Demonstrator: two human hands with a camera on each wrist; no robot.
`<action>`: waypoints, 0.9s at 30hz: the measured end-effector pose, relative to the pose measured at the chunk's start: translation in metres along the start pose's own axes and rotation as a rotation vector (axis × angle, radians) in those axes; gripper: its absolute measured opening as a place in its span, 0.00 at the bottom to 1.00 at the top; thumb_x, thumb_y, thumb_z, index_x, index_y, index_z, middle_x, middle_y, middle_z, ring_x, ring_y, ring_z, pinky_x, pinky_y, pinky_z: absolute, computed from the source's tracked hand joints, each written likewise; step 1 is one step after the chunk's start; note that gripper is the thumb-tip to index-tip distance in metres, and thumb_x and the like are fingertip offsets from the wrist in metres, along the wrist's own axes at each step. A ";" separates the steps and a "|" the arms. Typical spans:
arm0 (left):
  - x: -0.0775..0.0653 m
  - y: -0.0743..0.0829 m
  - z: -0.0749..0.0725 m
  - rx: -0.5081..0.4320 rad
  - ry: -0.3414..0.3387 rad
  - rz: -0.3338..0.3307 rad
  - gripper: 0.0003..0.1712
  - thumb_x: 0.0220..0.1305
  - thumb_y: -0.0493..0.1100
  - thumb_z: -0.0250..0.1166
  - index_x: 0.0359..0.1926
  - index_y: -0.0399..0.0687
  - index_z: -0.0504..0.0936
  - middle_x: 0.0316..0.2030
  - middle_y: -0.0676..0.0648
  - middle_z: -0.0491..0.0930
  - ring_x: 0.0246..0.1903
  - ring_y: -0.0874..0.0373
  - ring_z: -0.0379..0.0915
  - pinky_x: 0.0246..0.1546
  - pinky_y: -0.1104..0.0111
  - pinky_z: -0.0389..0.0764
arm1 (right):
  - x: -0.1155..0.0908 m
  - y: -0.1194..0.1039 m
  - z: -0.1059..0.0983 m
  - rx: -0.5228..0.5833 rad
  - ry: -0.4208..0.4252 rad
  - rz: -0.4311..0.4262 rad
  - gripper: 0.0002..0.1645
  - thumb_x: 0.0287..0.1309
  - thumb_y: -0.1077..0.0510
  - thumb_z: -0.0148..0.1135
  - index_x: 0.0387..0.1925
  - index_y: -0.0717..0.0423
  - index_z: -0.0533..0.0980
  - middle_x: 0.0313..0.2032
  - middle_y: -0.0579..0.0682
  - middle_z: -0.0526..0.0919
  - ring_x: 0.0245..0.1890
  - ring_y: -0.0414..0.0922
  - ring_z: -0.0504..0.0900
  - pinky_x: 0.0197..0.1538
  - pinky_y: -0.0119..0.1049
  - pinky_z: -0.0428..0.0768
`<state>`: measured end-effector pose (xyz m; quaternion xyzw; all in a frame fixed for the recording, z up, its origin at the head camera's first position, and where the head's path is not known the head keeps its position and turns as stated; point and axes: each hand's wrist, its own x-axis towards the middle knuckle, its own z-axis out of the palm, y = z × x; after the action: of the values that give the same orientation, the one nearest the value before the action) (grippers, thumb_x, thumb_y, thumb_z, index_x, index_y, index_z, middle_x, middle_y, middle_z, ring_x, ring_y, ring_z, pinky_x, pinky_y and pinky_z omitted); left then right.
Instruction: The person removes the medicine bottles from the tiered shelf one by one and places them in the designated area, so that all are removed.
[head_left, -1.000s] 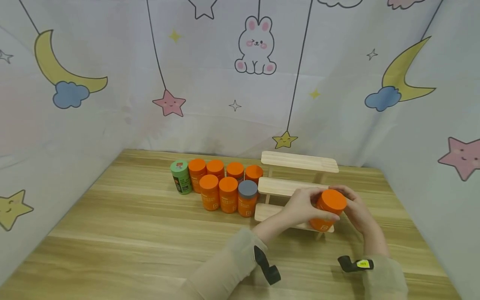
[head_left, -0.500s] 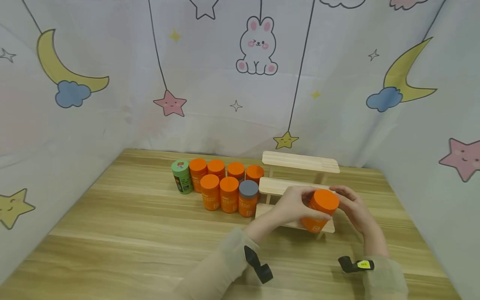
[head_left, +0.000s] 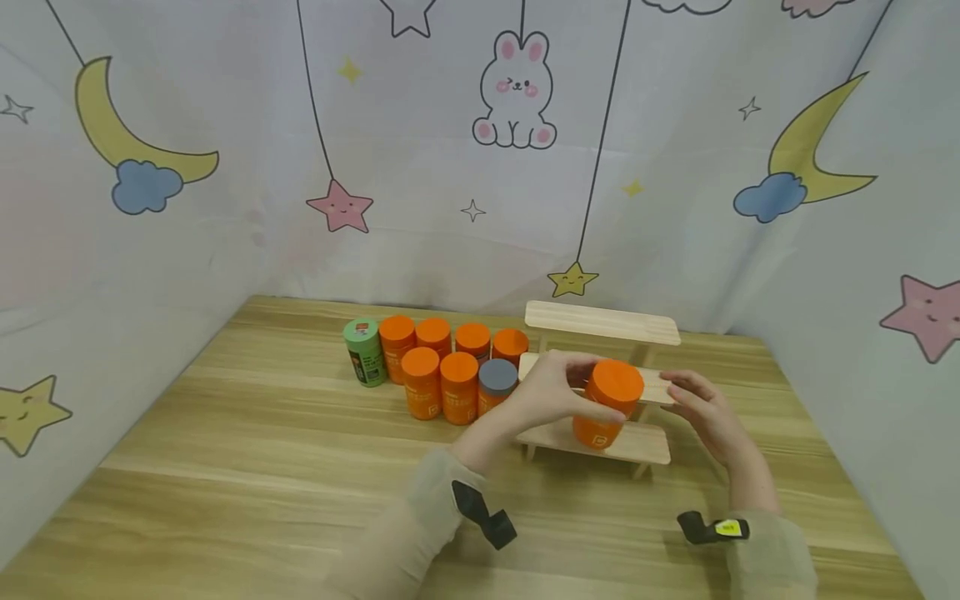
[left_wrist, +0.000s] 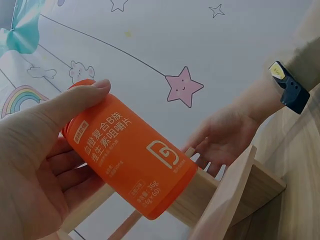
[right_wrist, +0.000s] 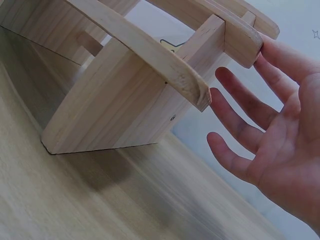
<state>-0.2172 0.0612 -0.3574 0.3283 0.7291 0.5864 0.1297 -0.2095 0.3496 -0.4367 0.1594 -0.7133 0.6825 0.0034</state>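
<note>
My left hand point(head_left: 551, 392) grips an orange bottle point(head_left: 597, 428) near its orange lid, thumb on the near side. Slightly tilted, the bottle is in front of the middle tier and over the lowest tier of a three-tier wooden shelf point(head_left: 641, 442); contact with the tier cannot be told. White print and a "B" logo show on the bottle point(left_wrist: 135, 155) in the left wrist view. My right hand point(head_left: 712, 425) is at the shelf's right end. In the right wrist view, its relaxed, spread fingers point(right_wrist: 235, 120) touch the ends of the tiers and hold no bottle.
Left of the shelf stand several orange bottles point(head_left: 422, 392), one with a grey lid point(head_left: 498, 378), and a green bottle point(head_left: 365, 354) at the far left. They stand on a wood-grain table point(head_left: 247, 467). A printed cloth point(head_left: 420, 250) encloses the back and sides.
My left hand has carried the orange bottle leftward along the shelf, away from the right hand, uncovering the lowest tier's right end. The right hand has stayed almost in place.
</note>
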 end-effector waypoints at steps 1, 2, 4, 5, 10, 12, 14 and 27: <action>-0.001 0.000 -0.004 0.003 0.004 0.000 0.32 0.48 0.39 0.78 0.58 0.46 0.80 0.50 0.48 0.84 0.44 0.69 0.79 0.48 0.74 0.80 | 0.000 0.000 0.000 0.000 0.002 0.001 0.22 0.72 0.66 0.44 0.49 0.37 0.78 0.50 0.31 0.77 0.51 0.30 0.74 0.48 0.25 0.78; -0.003 0.001 -0.008 0.005 0.010 0.003 0.32 0.48 0.39 0.78 0.58 0.46 0.80 0.50 0.48 0.84 0.44 0.68 0.79 0.48 0.74 0.80 | 0.000 0.000 0.000 0.003 0.004 0.002 0.23 0.72 0.66 0.44 0.49 0.37 0.78 0.50 0.32 0.77 0.50 0.30 0.75 0.48 0.25 0.78; -0.006 0.002 -0.015 0.002 0.019 0.011 0.32 0.48 0.39 0.78 0.57 0.45 0.80 0.50 0.47 0.84 0.45 0.67 0.80 0.49 0.73 0.81 | 0.001 -0.001 0.001 0.009 0.004 0.001 0.22 0.72 0.66 0.45 0.49 0.37 0.79 0.50 0.32 0.77 0.50 0.30 0.75 0.48 0.25 0.78; -0.008 0.002 -0.019 0.008 0.030 0.005 0.32 0.47 0.39 0.78 0.57 0.46 0.81 0.50 0.47 0.85 0.46 0.66 0.80 0.49 0.72 0.80 | 0.001 -0.001 0.001 0.014 0.003 0.000 0.23 0.72 0.66 0.45 0.49 0.37 0.79 0.50 0.32 0.77 0.50 0.30 0.75 0.48 0.26 0.78; -0.016 0.003 -0.038 0.006 0.084 -0.036 0.32 0.48 0.40 0.78 0.58 0.47 0.80 0.49 0.48 0.85 0.47 0.62 0.81 0.51 0.70 0.80 | 0.000 0.000 0.001 0.024 -0.006 0.001 0.22 0.72 0.66 0.44 0.49 0.38 0.79 0.51 0.32 0.77 0.52 0.30 0.74 0.49 0.26 0.78; -0.020 0.004 -0.045 -0.005 0.111 -0.059 0.32 0.49 0.40 0.78 0.58 0.47 0.80 0.49 0.48 0.85 0.47 0.60 0.81 0.51 0.69 0.81 | 0.000 0.000 0.000 0.023 -0.006 0.006 0.22 0.72 0.66 0.45 0.49 0.38 0.78 0.51 0.32 0.77 0.51 0.30 0.74 0.49 0.26 0.78; -0.023 0.006 -0.053 -0.025 0.133 -0.071 0.33 0.49 0.40 0.77 0.58 0.47 0.80 0.49 0.47 0.85 0.47 0.59 0.81 0.51 0.67 0.81 | 0.000 0.000 0.000 0.024 -0.003 0.007 0.22 0.72 0.66 0.45 0.49 0.38 0.78 0.51 0.32 0.77 0.51 0.30 0.74 0.49 0.26 0.78; -0.045 0.011 -0.099 -0.039 0.206 -0.094 0.30 0.48 0.39 0.77 0.56 0.46 0.81 0.48 0.46 0.85 0.47 0.55 0.81 0.52 0.64 0.82 | -0.001 0.002 -0.001 0.016 -0.005 0.002 0.22 0.72 0.67 0.44 0.51 0.40 0.78 0.52 0.33 0.76 0.52 0.30 0.73 0.49 0.26 0.78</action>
<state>-0.2364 -0.0423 -0.3287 0.2294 0.7416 0.6243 0.0879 -0.2095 0.3507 -0.4390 0.1606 -0.7080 0.6877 -0.0002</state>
